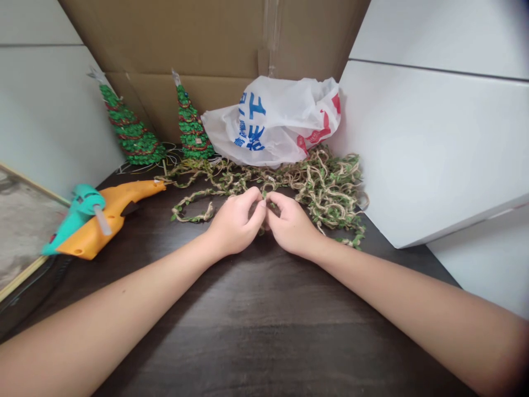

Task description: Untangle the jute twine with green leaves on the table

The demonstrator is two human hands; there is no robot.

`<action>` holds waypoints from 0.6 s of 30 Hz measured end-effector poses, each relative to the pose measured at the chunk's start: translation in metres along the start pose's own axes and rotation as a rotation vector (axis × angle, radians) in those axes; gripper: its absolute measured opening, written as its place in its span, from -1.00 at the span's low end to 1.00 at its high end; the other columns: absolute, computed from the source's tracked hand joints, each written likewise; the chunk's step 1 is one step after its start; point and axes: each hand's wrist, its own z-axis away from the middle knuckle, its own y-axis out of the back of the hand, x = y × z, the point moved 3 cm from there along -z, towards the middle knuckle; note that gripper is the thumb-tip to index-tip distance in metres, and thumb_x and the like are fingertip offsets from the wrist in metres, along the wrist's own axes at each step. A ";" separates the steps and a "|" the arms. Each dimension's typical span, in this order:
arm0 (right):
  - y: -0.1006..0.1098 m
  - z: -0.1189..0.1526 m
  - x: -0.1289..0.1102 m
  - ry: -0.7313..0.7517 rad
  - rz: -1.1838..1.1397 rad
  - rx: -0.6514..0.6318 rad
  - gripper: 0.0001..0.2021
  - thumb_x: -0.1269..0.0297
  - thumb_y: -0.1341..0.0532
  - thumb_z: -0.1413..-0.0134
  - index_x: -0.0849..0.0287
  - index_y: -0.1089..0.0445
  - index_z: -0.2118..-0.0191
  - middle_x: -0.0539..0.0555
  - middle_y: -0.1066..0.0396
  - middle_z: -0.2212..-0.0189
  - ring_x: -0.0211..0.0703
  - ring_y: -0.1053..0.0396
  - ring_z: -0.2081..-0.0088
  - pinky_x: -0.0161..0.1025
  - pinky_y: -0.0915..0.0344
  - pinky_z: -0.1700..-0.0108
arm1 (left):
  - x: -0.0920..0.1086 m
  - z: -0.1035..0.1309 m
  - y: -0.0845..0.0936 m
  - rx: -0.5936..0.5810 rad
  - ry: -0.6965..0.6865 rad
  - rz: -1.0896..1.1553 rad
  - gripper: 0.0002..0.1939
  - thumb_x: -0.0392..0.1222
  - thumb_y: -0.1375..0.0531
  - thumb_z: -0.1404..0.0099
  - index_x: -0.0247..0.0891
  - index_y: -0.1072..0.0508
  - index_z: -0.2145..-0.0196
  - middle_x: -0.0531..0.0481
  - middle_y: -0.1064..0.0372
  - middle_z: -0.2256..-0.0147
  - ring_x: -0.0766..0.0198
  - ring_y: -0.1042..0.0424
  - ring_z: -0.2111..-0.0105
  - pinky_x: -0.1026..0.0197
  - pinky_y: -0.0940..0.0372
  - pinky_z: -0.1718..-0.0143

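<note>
My left hand [237, 223] and my right hand [292, 225] meet above the dark table, fingertips pinched together. Between them a bit of green-leafed jute twine [330, 193] shows; my fingers hide most of the part they grip. The rest of this twine lies in a tangled heap just behind and to the right of my hands. One loose length curls on the table left of my left hand.
Two small green Christmas trees [134, 135] with red garlands stand at the back left. A white plastic bag [281, 121] rests behind the twine. An orange and teal glue gun [111, 215] lies at left. A cardboard panel [173, 38] and white boxes [433, 143] wall the table.
</note>
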 end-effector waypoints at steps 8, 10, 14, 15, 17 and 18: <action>-0.001 0.001 -0.006 -0.007 -0.051 -0.052 -0.76 0.28 -0.07 -0.27 0.15 -0.24 0.45 -0.05 -0.27 0.50 -0.27 -0.22 0.40 -0.25 -0.17 0.29 | -0.001 0.000 0.003 0.082 0.013 -0.045 -0.83 -0.26 -0.07 -0.38 -0.25 -0.25 0.42 0.12 -0.22 0.55 0.37 -0.20 0.53 0.26 -0.06 0.45; 0.000 0.001 -0.005 -0.004 -0.070 -0.052 -0.73 0.27 -0.06 -0.29 0.14 -0.21 0.47 -0.06 -0.25 0.51 -0.27 -0.21 0.41 -0.25 -0.16 0.31 | 0.000 0.000 0.004 0.086 0.014 -0.042 -0.81 -0.25 -0.06 -0.39 -0.24 -0.25 0.42 0.11 -0.22 0.55 0.36 -0.20 0.53 0.26 -0.06 0.45; 0.001 0.001 -0.002 -0.020 -0.118 -0.033 -0.70 0.25 -0.04 -0.30 0.13 -0.20 0.50 -0.07 -0.23 0.56 -0.28 -0.22 0.45 -0.24 -0.16 0.34 | 0.001 -0.001 0.005 0.086 -0.002 -0.009 -0.78 -0.24 -0.05 -0.41 -0.25 -0.24 0.43 0.11 -0.21 0.55 0.37 -0.18 0.54 0.26 -0.05 0.45; 0.001 0.001 -0.002 -0.025 -0.130 -0.027 -0.69 0.26 -0.03 -0.30 0.13 -0.18 0.51 -0.07 -0.23 0.57 -0.28 -0.22 0.47 -0.24 -0.16 0.35 | 0.002 -0.001 0.005 0.085 -0.008 0.004 -0.77 -0.24 -0.04 -0.42 -0.25 -0.23 0.43 0.11 -0.21 0.55 0.38 -0.18 0.54 0.26 -0.06 0.45; 0.001 0.001 -0.001 -0.030 -0.158 -0.015 -0.69 0.29 -0.03 -0.28 0.12 -0.16 0.53 -0.08 -0.22 0.59 -0.28 -0.22 0.49 -0.23 -0.16 0.36 | 0.002 -0.001 0.005 0.085 -0.016 0.030 -0.76 -0.25 -0.04 -0.42 -0.25 -0.23 0.44 0.12 -0.21 0.55 0.38 -0.17 0.54 0.27 -0.06 0.45; 0.002 0.001 -0.001 -0.031 -0.170 -0.012 -0.68 0.30 -0.03 -0.27 0.12 -0.15 0.55 -0.08 -0.21 0.60 -0.28 -0.22 0.49 -0.23 -0.16 0.37 | 0.002 -0.001 0.005 0.085 -0.018 0.038 -0.76 -0.25 -0.04 -0.42 -0.25 -0.23 0.45 0.12 -0.21 0.55 0.38 -0.17 0.53 0.27 -0.06 0.46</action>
